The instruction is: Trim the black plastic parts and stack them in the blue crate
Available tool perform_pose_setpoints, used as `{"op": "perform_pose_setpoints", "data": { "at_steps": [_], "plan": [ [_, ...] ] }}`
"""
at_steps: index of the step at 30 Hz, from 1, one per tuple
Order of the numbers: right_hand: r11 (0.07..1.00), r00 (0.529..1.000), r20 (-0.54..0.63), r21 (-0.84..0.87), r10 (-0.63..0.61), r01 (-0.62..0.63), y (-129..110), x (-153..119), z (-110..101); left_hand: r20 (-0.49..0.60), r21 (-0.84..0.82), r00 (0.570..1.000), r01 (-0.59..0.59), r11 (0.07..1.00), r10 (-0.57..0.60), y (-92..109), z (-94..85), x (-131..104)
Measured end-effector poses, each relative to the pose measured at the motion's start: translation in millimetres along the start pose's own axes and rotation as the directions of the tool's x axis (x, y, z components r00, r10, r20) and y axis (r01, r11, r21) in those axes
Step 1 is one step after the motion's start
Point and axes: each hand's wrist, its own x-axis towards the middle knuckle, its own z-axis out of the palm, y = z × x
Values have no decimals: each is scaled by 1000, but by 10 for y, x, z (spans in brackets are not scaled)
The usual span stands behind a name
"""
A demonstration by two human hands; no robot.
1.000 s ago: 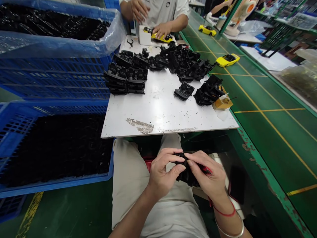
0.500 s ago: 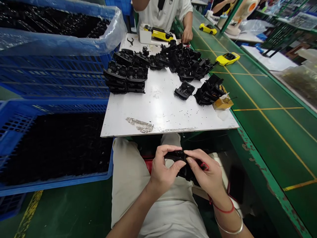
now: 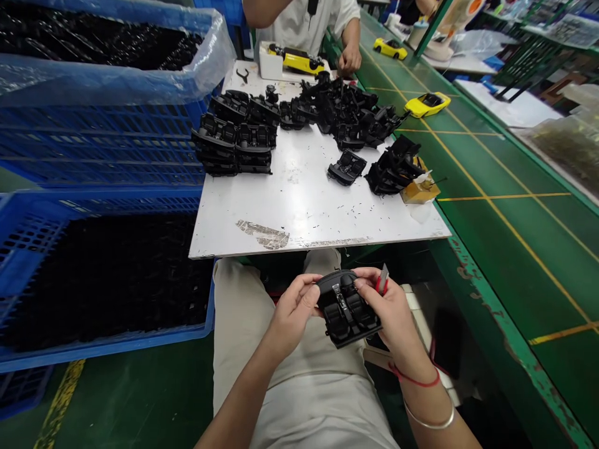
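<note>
Over my lap I hold a black toy car interior [image 3: 347, 312], its seats and centre console facing up. My left hand [image 3: 297, 305] pinches its left edge near the dashboard, thumb on top. On the other side my right hand [image 3: 390, 308] grips the upper right corner. Tucked in that same hand is a small red-handled tool [image 3: 382, 280] with a flat grey blade-like tip; its exact kind is hard to tell. On the white table [image 3: 299, 206] ahead, a similar single interior [image 3: 347, 167] lies beside a short stack of interiors [image 3: 394, 167].
More interiors are stacked [image 3: 234, 143] at the table's left and heaped [image 3: 346, 109] at the back. Blue crates [image 3: 206, 312] with black parts stand left. Yellow toy cars [image 3: 427, 105] sit on the green conveyor [image 3: 491, 156]. A co-worker's hand [image 3: 350, 59] is across the table.
The interior has turned from edge-on to showing its seats upward. My hands have moved apart to its two sides, and the red-handled tool now points up.
</note>
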Motion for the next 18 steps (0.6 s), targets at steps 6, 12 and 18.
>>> {"op": "perform_pose_setpoints", "data": {
  "at_steps": [6, 12, 18],
  "plan": [
    [985, 989, 56, 99, 137, -142, -31, 9, 32, 31, -89, 999, 46, 995, -43, -47, 6, 28],
    [965, 971, 89, 126, 220, -230, -16, 28, 49, 15, -141, 996, 84, 987, -83, -54, 16, 24],
    [976, 979, 82, 104, 185, -193, 35, 38, 46, -6, -149, 995, 97, 984, -99, -64, 22, 24]
  ]
}}
